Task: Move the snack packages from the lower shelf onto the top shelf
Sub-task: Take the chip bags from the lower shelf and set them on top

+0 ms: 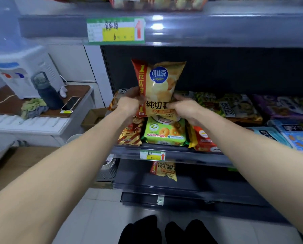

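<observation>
Shop shelves (182, 153), chip bag (160, 81) gripped between fingers (134, 93)

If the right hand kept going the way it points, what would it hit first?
The right hand grips the yellow chip bag, so that first; beyond it probably the left hand, depth unclear.

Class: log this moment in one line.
chip bag: upright, held | left hand: grips left edge | right hand: grips right edge | top shelf: not reached
</observation>
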